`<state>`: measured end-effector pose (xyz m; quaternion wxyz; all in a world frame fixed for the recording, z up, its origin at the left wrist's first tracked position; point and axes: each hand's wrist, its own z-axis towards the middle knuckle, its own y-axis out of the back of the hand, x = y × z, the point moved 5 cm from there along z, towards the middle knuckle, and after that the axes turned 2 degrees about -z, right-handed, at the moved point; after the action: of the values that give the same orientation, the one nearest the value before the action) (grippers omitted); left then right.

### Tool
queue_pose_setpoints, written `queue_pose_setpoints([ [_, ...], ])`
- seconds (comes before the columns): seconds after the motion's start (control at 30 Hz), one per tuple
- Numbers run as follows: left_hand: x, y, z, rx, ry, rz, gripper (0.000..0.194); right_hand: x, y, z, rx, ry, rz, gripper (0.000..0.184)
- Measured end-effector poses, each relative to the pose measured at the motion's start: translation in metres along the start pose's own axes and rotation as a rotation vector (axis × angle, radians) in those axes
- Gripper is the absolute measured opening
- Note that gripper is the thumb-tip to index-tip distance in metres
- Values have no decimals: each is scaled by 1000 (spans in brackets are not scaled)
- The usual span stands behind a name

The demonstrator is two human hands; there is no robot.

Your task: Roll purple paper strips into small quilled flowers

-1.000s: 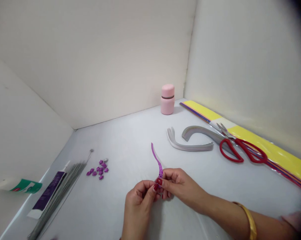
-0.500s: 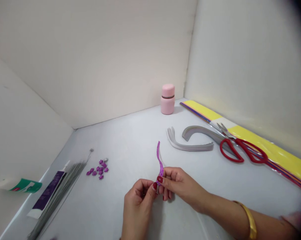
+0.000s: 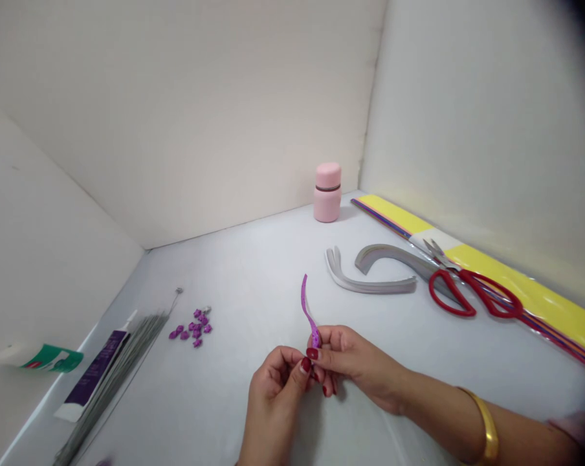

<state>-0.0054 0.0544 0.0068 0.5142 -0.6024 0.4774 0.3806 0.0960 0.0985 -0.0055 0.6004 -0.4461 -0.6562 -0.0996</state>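
Observation:
Both hands meet low in the middle of the head view, pinched on the lower end of a narrow purple dotted paper strip (image 3: 308,308). My left hand (image 3: 275,395) presses thumb and fingers together on the strip's bottom. My right hand (image 3: 353,362) pinches it from the right with thumb and forefinger. The strip's free end curls up and away from the fingers. A gold bangle (image 3: 486,424) sits on my right wrist.
Small purple folded pieces (image 3: 191,327) lie to the left. Further left are thin wires (image 3: 112,382), a purple-labelled tube (image 3: 93,375) and a green-white tube (image 3: 40,358). Grey paper strips (image 3: 370,272), red scissors (image 3: 467,291), a yellow strip pack (image 3: 516,285) and a pink jar (image 3: 327,192) lie right.
The strip's free end has swung from leaning left to more upright, and the visible length has shortened a little. Both hands stayed in place, fingers working at its base.

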Motion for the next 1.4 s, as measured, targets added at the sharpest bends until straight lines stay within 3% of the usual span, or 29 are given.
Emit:
queue_pose_setpoints([
  [0.1,-2,-2,-2,11,-98,74,15,-1,-1,-1,-24,-7,17,27],
  [0.27,-13,0,-14,-190,-514,572,16,-2,-4,-3,-69,-20,40,29],
  [0.43,-10,-2,-17,-177,-598,694,20,0,-5,-3,-85,-13,38,32],
  [0.7,-15,-4,-18,-248,-526,684,21,0,-3,-2,-101,2,18,33],
  [0.8,-15,-1,-13,-229,-412,481,16,1,-3,-2,-115,13,-2,33],
  [0.93,-6,-1,-2,-55,-179,51,15,1,-1,-1,-138,44,-46,33],
  [1.03,0,0,1,-12,-69,-133,17,0,1,0,-138,90,-104,32],
  [1.3,16,7,2,-122,96,-305,16,4,0,-3,-142,135,-172,32],
  [1.4,12,5,2,-94,26,-203,15,5,0,-3,-136,143,-166,32],
])
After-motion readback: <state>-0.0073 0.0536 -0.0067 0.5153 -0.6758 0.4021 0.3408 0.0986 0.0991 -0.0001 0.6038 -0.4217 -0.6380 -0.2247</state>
